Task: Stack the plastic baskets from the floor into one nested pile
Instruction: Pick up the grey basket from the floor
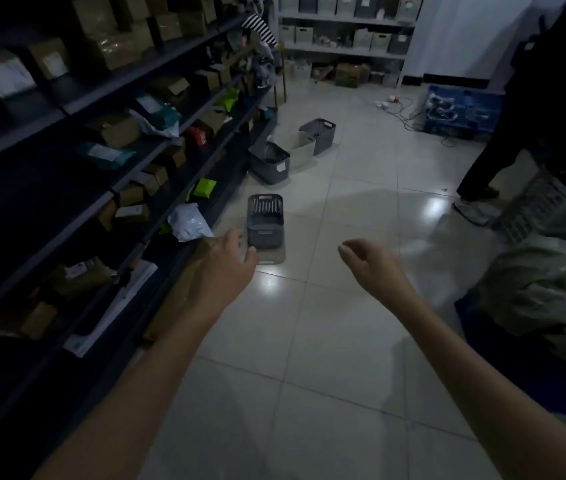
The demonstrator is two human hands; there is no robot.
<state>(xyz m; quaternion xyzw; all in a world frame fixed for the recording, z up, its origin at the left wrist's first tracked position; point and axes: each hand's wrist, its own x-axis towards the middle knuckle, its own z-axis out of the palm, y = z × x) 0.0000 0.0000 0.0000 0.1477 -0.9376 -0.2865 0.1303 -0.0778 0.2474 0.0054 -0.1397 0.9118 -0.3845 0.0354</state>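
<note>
both arms are out in front over the tiled floor [309,341], and neither hand has anything in it. the left hand [226,261] reaches toward the near grey basket [265,221], fingers loosely spread, thumb in front of its lower edge in this view; whether it touches, i cannot tell. the right hand [371,259] hangs apart on the other side, fingers curled loosely, pinching nothing.

the near grey basket stands close to the dark shelving [101,140], and it looks like a pale basket [272,256] sits under or right beside it; hard to say in this dim, blurry view. further along the shelf foot lie three more: a dark basket [269,162], a cream basket [300,148] touching it, and another grey basket [319,135] behind.

the risks, as i judge them: a one-handed grab at the rim could tip the basket. nesting could jam if a basket goes in skewed. a bystander's shoe [471,209] is well to the right, and cables [409,116] trail beyond the far baskets, a trip hazard.
</note>
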